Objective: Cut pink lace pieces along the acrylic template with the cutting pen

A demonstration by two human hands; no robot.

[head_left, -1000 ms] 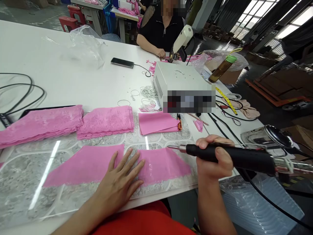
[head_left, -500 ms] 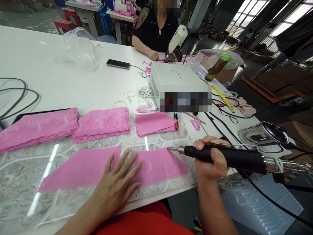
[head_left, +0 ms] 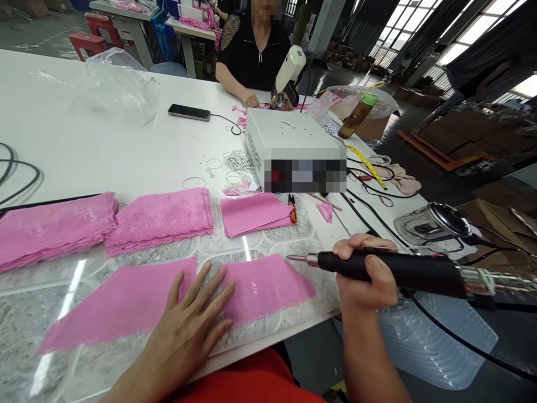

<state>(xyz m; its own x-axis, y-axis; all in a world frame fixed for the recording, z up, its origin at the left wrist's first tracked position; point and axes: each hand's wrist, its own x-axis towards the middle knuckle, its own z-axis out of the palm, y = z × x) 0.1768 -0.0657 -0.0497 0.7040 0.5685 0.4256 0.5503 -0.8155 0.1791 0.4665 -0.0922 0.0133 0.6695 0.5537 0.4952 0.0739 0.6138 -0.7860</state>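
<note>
My left hand point(head_left: 191, 327) lies flat with fingers spread on a long strip of pink lace fabric point(head_left: 126, 305), which rests on a glass sheet over a marbled surface point(head_left: 25, 336). My right hand point(head_left: 367, 277) grips a black corded heat-cutting tool point(head_left: 398, 270). The tool lies level, and its metal tip point(head_left: 296, 258) hovers at the strip's right end.
Stacks of pink lace point(head_left: 159, 218) and a pile of plain pink pieces point(head_left: 251, 212) lie behind the strip. A white control box point(head_left: 289, 140), loops of white elastic point(head_left: 235, 162), a phone point(head_left: 188, 112), a bottle point(head_left: 356, 115) and a metal stand point(head_left: 436, 221) surround them. Another person point(head_left: 251, 56) sits across the table.
The view has swung a little to the right, so everything sits further left in frame. Both hands keep their hold and position on the strip and the tool.
</note>
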